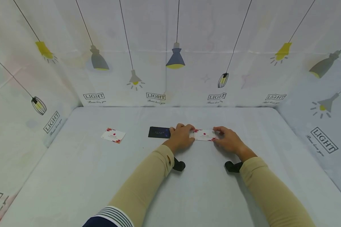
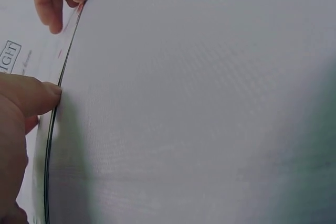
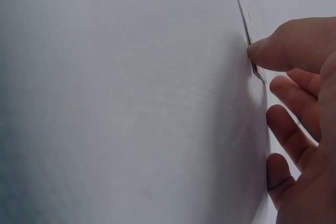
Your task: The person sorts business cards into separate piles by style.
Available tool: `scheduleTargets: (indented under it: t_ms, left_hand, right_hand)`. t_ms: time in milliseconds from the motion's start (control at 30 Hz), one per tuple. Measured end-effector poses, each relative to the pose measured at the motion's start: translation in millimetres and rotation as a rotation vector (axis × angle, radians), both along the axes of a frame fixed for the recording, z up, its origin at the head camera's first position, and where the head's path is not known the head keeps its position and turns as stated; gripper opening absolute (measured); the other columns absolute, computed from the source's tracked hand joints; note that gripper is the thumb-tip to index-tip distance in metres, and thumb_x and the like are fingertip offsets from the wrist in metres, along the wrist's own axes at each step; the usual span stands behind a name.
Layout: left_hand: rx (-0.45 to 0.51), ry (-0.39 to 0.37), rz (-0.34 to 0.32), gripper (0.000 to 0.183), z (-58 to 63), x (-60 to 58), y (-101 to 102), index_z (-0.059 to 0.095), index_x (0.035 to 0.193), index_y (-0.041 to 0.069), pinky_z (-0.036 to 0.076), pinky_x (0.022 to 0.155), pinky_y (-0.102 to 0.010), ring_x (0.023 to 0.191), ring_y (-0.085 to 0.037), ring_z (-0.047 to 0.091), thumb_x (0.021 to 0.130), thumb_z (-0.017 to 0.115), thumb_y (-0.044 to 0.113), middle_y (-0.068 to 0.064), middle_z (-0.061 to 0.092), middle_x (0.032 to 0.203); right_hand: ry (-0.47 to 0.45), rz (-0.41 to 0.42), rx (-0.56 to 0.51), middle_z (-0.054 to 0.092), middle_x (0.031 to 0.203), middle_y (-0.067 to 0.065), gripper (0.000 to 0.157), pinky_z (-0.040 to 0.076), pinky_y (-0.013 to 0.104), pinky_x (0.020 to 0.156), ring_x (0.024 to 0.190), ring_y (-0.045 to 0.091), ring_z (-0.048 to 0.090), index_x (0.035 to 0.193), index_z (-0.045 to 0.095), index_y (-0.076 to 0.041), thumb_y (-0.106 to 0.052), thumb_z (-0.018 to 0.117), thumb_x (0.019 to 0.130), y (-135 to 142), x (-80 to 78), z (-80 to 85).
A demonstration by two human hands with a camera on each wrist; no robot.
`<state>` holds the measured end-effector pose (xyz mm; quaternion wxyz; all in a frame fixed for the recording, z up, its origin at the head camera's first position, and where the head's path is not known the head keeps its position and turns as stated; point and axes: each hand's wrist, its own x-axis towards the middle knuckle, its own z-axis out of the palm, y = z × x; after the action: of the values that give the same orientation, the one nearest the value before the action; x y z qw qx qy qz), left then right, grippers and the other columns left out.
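Note:
A white business card with red flowers [image 1: 204,135] lies flat on the table between both hands. My left hand [image 1: 182,137] grips its left end, thumb on the near edge and a fingertip on the far edge. At the right end my right hand [image 1: 229,141] pinches the card likewise, its thumb [image 3: 286,45] on the near edge by the corner in the right wrist view. Dark business cards [image 1: 158,132] lie just left of the white card, partly hidden behind the left hand. In the left wrist view the thumb [image 2: 39,95] touches a thin card edge.
Another white floral business card [image 1: 113,135] lies slightly turned, farther left on the white-covered table [image 1: 74,176]. Printed cloth walls [image 1: 187,82] rise behind the table and along both sides. Black wrist straps [image 1: 178,165] show below the sleeves.

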<state>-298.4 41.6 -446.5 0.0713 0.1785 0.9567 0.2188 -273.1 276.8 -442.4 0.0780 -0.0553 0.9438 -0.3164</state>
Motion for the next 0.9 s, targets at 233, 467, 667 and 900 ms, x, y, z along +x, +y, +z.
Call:
scheduleTargets:
  t_ms: [233,467,667,900]
  left_hand:
    - [0.044,-0.007,-0.003,0.046,-4.2,1.7,-5.2,0.057,0.136,0.027,0.023,0.097,-0.051,0.136,-0.025,0.034,0.094,0.067,0.04,0.0,0.055,0.137]
    - [0.081,-0.009,-0.036,0.049,5.8,4.3,-16.3,0.057,0.137,0.026,0.025,0.098,-0.051,0.137,-0.025,0.035,0.093,0.07,0.043,-0.001,0.054,0.14]
    - [0.161,-0.026,-0.107,0.057,17.7,7.0,-37.2,0.053,0.144,0.021,0.025,0.105,-0.053,0.139,-0.025,0.035,0.092,0.072,0.038,-0.002,0.049,0.148]
    - [0.323,-0.116,-0.109,0.058,28.1,13.7,-85.8,0.054,0.143,0.015,0.033,0.11,-0.051,0.135,-0.029,0.042,0.091,0.075,0.028,-0.009,0.048,0.146]
  right_hand:
    - [-0.007,-0.011,-0.011,0.049,0.14,0.025,0.06,0.032,0.06,0.107,0.128,0.042,0.043,0.148,0.043,-0.006,-0.022,0.065,0.095,-1.5,3.9,0.5]
    - [0.068,0.022,-0.038,0.051,0.14,0.021,0.064,0.04,0.058,0.1,0.124,0.04,0.047,0.146,0.045,-0.005,-0.025,0.073,0.091,-10.3,9.8,4.5]
    - [0.096,0.034,-0.089,0.053,0.138,0.02,0.066,0.047,0.055,0.093,0.117,0.038,0.053,0.145,0.046,-0.008,-0.027,0.076,0.089,-29.6,17.5,12.1]
    - [0.129,0.069,-0.127,0.057,0.132,0.017,0.067,0.046,0.053,0.09,0.114,0.035,0.052,0.144,0.049,-0.009,-0.027,0.077,0.087,-68.4,24.1,16.8]
